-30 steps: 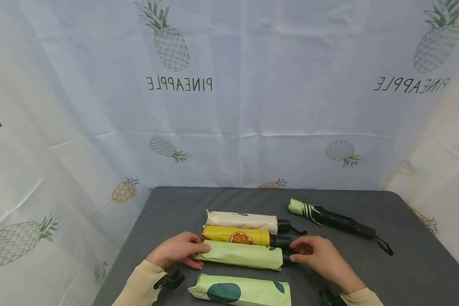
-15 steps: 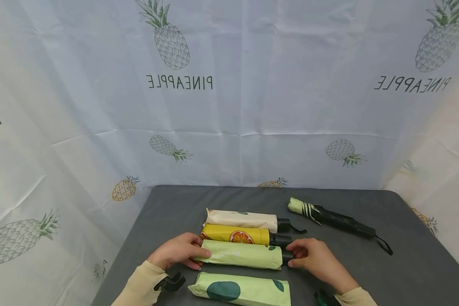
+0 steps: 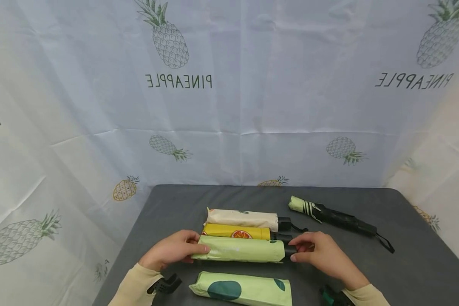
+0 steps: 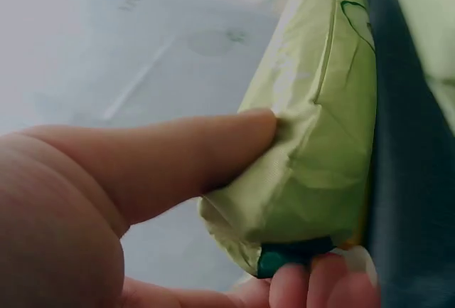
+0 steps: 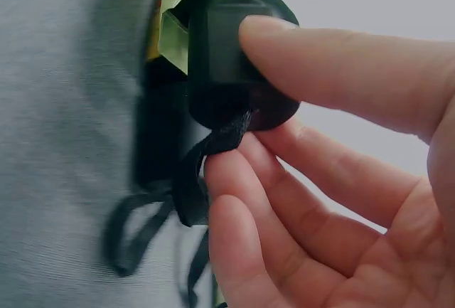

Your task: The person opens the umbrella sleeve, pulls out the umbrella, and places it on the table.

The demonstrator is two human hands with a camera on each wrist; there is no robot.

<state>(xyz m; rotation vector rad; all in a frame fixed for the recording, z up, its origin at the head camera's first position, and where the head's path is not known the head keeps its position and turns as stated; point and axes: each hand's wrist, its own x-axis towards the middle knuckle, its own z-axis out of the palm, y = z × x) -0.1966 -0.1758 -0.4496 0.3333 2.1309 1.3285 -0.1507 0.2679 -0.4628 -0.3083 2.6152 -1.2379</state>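
White fabric printed with pineapples (image 3: 260, 106) is hung behind and beside a dark grey counter (image 3: 176, 208), on which five folded umbrellas are seen. By both hands the plain light green umbrella (image 3: 245, 249) is held crosswise, just in front of the yellow umbrella (image 3: 222, 230), which is partly covered by it; whether the counter is touched by it cannot be told. Its covered end is pinched by the left hand (image 3: 174, 248), the thumb laid on top and the fingers bent underneath. Its black handle (image 5: 222, 59) is gripped by the right hand (image 3: 321, 253) between thumb and curled fingers, with the black strap (image 5: 188, 187) hanging against the fingertips. Beyond the yellow one, a cream umbrella (image 3: 241, 218) is laid alongside. Nearest the person, a light green umbrella with dark green ovals (image 3: 256, 291) is placed apart. At the far right, a black umbrella (image 3: 336, 217) is set at a slant.
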